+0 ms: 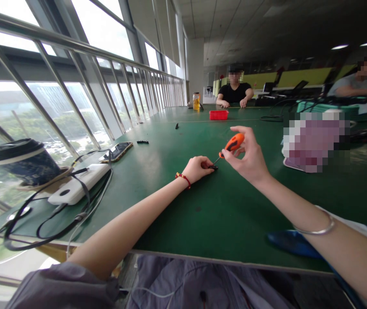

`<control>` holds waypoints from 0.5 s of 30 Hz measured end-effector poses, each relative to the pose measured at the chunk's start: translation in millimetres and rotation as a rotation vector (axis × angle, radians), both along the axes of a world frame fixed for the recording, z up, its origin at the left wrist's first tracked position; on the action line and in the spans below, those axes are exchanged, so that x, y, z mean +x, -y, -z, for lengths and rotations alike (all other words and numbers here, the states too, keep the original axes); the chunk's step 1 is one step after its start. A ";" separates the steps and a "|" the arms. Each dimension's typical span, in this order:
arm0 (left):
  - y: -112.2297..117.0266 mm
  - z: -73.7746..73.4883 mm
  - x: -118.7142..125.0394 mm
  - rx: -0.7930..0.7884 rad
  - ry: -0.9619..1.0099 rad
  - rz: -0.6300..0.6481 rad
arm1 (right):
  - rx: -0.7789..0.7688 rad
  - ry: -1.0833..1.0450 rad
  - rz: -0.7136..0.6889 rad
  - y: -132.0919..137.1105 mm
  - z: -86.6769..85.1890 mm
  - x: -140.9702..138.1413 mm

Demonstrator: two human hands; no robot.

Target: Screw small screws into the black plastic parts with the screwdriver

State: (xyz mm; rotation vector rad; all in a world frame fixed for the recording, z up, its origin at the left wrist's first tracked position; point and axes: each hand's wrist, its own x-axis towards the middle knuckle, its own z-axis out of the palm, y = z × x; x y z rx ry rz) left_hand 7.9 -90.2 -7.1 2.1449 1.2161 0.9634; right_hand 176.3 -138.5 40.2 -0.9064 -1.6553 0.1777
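Orange-handled screwdriver [233, 143] sits pinched in the half-curled fingers of the right hand [249, 161], its tip slanting down to a black part [213, 167]. The left hand [198, 168] is closed on that part, pressing it to the green table [222, 214]. Bare tabletop surrounds both hands. A power bank [80, 182] and phone [116, 151] lie well left, and a red tray [218, 114] lies far ahead.

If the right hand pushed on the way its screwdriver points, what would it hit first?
Probably the small black part that the left hand pins on the green table; the right hand's screwdriver tip looks almost on it, though depth is unclear.
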 end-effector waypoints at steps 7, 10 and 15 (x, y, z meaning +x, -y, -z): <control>1.6 -1.7 -0.3 0.005 -0.019 -0.008 | -0.080 0.074 0.094 4.9 -3.7 -2.7; 0.7 -1.1 -0.7 0.001 -0.014 -0.001 | -0.079 0.056 0.010 4.1 -3.4 -2.8; 0.1 -1.1 -0.6 0.007 -0.004 -0.013 | -0.008 0.021 0.023 1.0 0.5 -2.7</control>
